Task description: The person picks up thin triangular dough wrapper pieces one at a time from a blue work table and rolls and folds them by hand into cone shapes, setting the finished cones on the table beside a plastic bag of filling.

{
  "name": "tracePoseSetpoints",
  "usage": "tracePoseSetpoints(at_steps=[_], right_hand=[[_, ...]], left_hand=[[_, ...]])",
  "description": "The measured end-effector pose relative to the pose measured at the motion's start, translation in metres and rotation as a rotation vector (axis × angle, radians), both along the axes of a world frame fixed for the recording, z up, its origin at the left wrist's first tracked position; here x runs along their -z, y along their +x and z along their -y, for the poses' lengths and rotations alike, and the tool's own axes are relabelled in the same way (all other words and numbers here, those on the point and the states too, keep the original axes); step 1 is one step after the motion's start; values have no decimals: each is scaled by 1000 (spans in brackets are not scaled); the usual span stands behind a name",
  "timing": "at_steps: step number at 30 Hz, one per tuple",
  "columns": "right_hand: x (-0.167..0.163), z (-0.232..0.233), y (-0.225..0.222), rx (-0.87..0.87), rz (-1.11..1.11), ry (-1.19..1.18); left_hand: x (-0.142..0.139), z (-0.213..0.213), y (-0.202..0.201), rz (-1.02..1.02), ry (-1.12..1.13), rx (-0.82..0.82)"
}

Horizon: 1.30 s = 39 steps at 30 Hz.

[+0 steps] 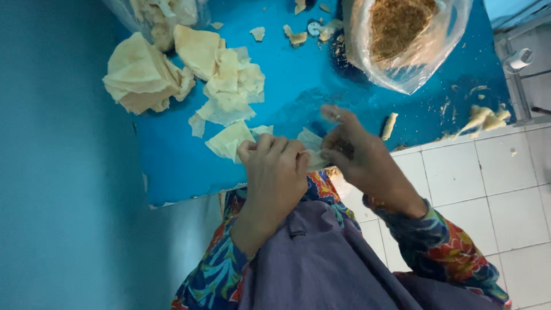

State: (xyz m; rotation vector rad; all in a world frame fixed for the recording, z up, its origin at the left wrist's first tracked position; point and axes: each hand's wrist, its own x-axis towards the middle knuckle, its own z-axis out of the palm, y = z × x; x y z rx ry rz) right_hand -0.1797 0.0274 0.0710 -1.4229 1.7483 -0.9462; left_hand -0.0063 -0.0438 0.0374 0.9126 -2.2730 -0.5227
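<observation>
Both hands pinch one wrapper over the blue mat edge.
Left hand (274, 172) curled, fingers gripping the wrapper (311, 150); right hand (356, 155) pinches its other side, index finger raised. Wrapper pile (189, 74) up-left on the mat (298, 86), filling bag (402, 34) behind, rolled piece (390, 126) just right.

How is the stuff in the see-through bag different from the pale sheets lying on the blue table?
The filling in the clear bag is brown and crumbly; the pale sheets are cream-coloured, flat and thin. The filling sits heaped inside the plastic bag, while the sheets lie bare and loosely piled on the blue table. The filling is one mound; the sheets are many separate pieces, some folded. Both sit on the same table, beyond the left hand and right hand.
</observation>
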Motion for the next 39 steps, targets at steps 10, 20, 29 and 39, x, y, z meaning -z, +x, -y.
tracePoseSetpoints(at_steps=[10, 20, 29, 39], right_hand=[[-22, -16, -20, 135, -374, -145], [-42, 26, -110, 139, -780, -509], [18, 91, -136, 18, -999, -518], [-11, 83, -142, -31, -1021, -438]], left_hand=[[6, -10, 4, 64, -16, 1], [5, -18, 13, 24, -42, 71], [11, -13, 22, 160, -154, -126], [14, -18, 18, 53, -75, -106]])
